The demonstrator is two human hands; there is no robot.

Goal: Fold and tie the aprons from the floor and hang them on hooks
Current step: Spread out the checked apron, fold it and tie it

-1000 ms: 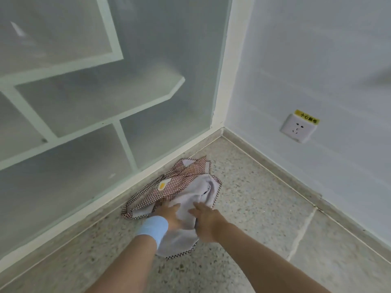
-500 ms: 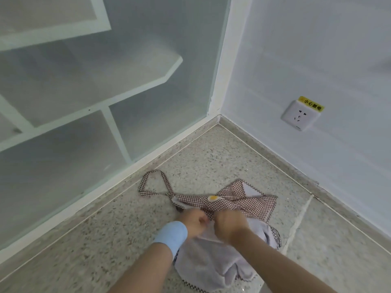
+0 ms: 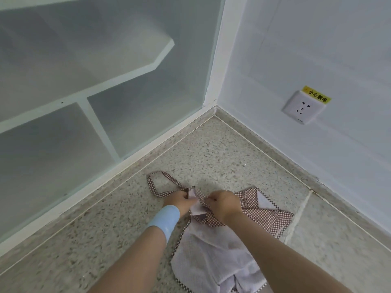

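while l hand (image 3: pixel 179 200) & r hand (image 3: pixel 224 205) keep pinch grip on apron (image 3: pixel 262 210), it's moved off cabinet (image 3: pixel 131 163).

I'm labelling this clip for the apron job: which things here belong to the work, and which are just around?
Part of the job: checked apron on the floor; its strap loop; left hand and right hand, both gripping its top edge.
Just around: wall socket; yellow sticker above it; white shelves; blue wristband.
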